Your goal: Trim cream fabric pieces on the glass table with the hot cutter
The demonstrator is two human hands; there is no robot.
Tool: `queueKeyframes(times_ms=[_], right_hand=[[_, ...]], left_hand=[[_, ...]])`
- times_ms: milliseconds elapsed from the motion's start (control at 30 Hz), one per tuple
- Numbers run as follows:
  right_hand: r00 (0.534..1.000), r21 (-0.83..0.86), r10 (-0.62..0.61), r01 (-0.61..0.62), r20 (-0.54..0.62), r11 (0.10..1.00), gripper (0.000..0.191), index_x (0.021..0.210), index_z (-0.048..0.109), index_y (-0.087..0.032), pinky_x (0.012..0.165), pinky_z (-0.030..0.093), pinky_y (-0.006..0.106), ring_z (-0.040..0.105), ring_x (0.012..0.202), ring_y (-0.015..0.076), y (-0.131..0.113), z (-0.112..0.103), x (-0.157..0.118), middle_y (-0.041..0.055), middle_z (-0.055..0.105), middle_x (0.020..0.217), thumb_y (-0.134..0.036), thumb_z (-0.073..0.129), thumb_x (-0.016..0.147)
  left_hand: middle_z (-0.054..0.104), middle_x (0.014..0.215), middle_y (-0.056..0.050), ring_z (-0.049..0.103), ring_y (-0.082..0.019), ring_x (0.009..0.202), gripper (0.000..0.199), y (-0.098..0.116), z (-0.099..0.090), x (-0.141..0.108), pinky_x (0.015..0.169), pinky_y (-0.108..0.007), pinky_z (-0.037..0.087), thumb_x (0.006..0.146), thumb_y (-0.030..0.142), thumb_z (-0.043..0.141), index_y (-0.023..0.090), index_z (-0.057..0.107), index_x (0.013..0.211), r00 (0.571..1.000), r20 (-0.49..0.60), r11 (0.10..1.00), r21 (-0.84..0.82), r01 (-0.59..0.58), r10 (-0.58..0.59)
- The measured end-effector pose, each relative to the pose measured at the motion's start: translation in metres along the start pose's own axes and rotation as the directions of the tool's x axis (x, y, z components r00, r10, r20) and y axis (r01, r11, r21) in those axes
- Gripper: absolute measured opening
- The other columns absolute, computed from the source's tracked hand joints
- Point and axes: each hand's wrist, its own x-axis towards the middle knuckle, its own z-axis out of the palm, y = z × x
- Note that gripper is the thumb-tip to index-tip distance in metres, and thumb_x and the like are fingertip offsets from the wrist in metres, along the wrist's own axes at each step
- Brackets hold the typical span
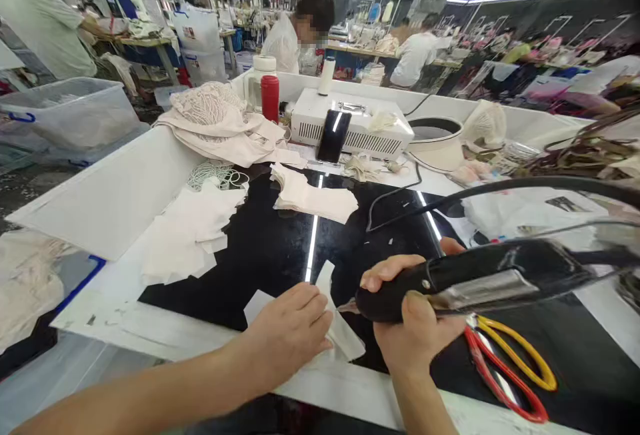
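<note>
My left hand rests with its fingers pressed together on a small pale fabric piece near the front edge of the black glass surface. In my right hand is a black corded handheld tool, its narrow metal tip pointing left and close to the fabric. A white paper-like piece lies partly behind my left hand. Farther back sits a stack of cream cut fabric. To the left, more pale pieces are spread in a loose pile.
Red-and-yellow-handled scissors lie right of my right hand. A phone leans on a white box at the back, near a red bottle. The tool's thick cable arches across the right side. People sit beyond the table.
</note>
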Motion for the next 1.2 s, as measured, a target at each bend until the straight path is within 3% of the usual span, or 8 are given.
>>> queueKeyframes(times_ms=[100, 233, 367, 633, 833, 967, 1100, 1200], right_hand=[[1.0, -0.011, 0.022, -0.022, -0.005, 1.0, 0.055, 0.137, 0.054, -0.031, 0.058, 0.055, 0.033, 0.062, 0.059, 0.0146, 0.0, -0.001, -0.002, -0.0058, 0.067, 0.08, -0.029, 0.077, 0.087], [0.999, -0.004, 0.036, -0.036, 0.002, 0.999, 0.055, 0.139, 0.053, -0.031, 0.059, 0.055, 0.033, 0.063, 0.061, 0.0151, 0.002, -0.002, -0.003, -0.0045, 0.067, 0.082, -0.029, 0.077, 0.089], [1.0, 0.03, 0.013, -0.014, 0.018, 0.999, 0.054, 0.139, 0.053, -0.03, 0.06, 0.056, 0.031, 0.064, 0.062, 0.0139, 0.003, -0.002, -0.004, -0.0036, 0.069, 0.084, -0.029, 0.077, 0.091], [1.0, 0.038, 0.015, -0.016, 0.027, 0.999, 0.057, 0.141, 0.053, -0.031, 0.059, 0.056, 0.031, 0.066, 0.062, 0.0146, 0.002, -0.003, -0.004, -0.0032, 0.07, 0.084, -0.029, 0.078, 0.09], [1.0, 0.029, -0.001, 0.0, 0.032, 1.0, 0.056, 0.14, 0.054, -0.03, 0.058, 0.056, 0.031, 0.065, 0.062, 0.0145, 0.002, -0.002, -0.004, -0.0026, 0.069, 0.083, -0.03, 0.078, 0.09], [1.0, 0.018, 0.005, -0.005, 0.025, 1.0, 0.058, 0.141, 0.053, -0.029, 0.058, 0.056, 0.031, 0.064, 0.061, 0.0143, 0.001, -0.002, -0.004, -0.0029, 0.069, 0.082, -0.032, 0.08, 0.089], [1.0, -0.001, 0.006, -0.006, 0.013, 1.0, 0.056, 0.137, 0.054, -0.028, 0.057, 0.056, 0.032, 0.062, 0.06, 0.0152, -0.001, 0.0, -0.004, -0.0035, 0.068, 0.08, -0.034, 0.08, 0.088], [1.0, -0.019, 0.003, -0.003, 0.004, 1.0, 0.056, 0.136, 0.055, -0.027, 0.055, 0.056, 0.033, 0.061, 0.058, 0.0154, -0.002, 0.001, -0.004, -0.004, 0.067, 0.078, -0.036, 0.08, 0.087]], left_hand=[[0.068, 0.134, -0.008, 0.059, -0.024, 0.133, 0.023, -0.02, 0.005, 0.005, 0.12, -0.041, 0.046, 0.108, 0.034, 0.058, 0.013, 0.068, 0.111, 0.985, -0.079, 0.988, -0.011, -0.156, 0.154], [0.068, 0.135, -0.007, 0.06, -0.022, 0.134, 0.018, -0.041, 0.005, 0.01, 0.121, -0.038, 0.045, 0.107, 0.032, 0.061, 0.016, 0.067, 0.1, 0.962, -0.066, 0.959, -0.081, -0.271, 0.266], [0.07, 0.127, -0.007, 0.065, -0.019, 0.124, 0.013, -0.054, 0.0, 0.012, 0.121, -0.036, 0.043, 0.106, 0.028, 0.061, 0.017, 0.064, 0.099, 0.958, -0.015, 0.943, -0.175, -0.284, 0.286], [0.068, 0.117, -0.007, 0.067, -0.023, 0.111, 0.012, -0.065, -0.005, 0.011, 0.118, -0.047, 0.047, 0.102, 0.024, 0.068, 0.015, 0.061, 0.106, 0.96, 0.103, 0.951, -0.196, -0.238, 0.261], [0.067, 0.115, -0.007, 0.066, -0.022, 0.106, 0.033, -0.063, -0.009, 0.007, 0.115, -0.045, 0.049, 0.1, 0.025, 0.071, 0.019, 0.06, 0.13, 0.967, 0.064, 0.955, -0.188, -0.231, 0.246], [0.068, 0.117, -0.008, 0.066, -0.021, 0.113, 0.029, -0.063, -0.003, 0.003, 0.121, -0.046, 0.044, 0.102, 0.027, 0.07, 0.017, 0.062, 0.127, 0.965, 0.012, 0.955, -0.149, -0.256, 0.261], [0.065, 0.141, -0.009, 0.056, -0.023, 0.139, 0.025, -0.064, 0.003, -0.001, 0.127, -0.044, 0.039, 0.107, 0.027, 0.06, 0.013, 0.064, 0.127, 0.943, -0.059, 0.941, -0.07, -0.33, 0.326], [0.061, 0.15, -0.008, 0.051, -0.021, 0.145, 0.024, -0.065, 0.005, 0.0, 0.127, -0.04, 0.039, 0.111, 0.028, 0.053, 0.013, 0.067, 0.123, 0.934, -0.077, 0.933, -0.063, -0.354, 0.349]])
